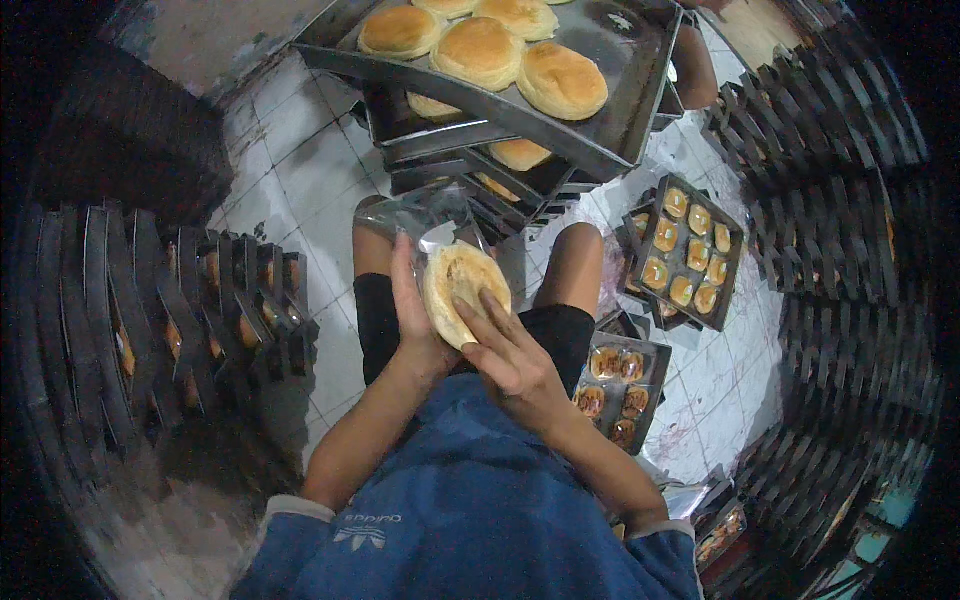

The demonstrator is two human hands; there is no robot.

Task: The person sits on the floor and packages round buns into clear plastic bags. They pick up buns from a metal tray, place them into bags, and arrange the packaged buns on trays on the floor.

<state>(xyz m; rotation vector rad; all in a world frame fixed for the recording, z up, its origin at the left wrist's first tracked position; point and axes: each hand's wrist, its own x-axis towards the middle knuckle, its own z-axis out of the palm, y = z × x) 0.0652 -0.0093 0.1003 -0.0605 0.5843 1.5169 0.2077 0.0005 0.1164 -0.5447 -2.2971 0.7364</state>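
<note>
Above my lap, a round pale bun is held between my two hands, with a browned patch on the side facing up. My left hand cups it from the left and also supports a clear plastic bag. The bag spreads out beyond the bun's far end; how far the bun sits inside it I cannot tell. Fingers of my right hand press on the bun's upper face and near edge. Just ahead, a dark metal tray carries several golden-topped buns.
More trays with buns are stacked crosswise under the front tray. To the right, floor stacks carry a tray of small wrapped buns and another of dark-topped ones. Tall tray stacks flank me left and right on white tiles.
</note>
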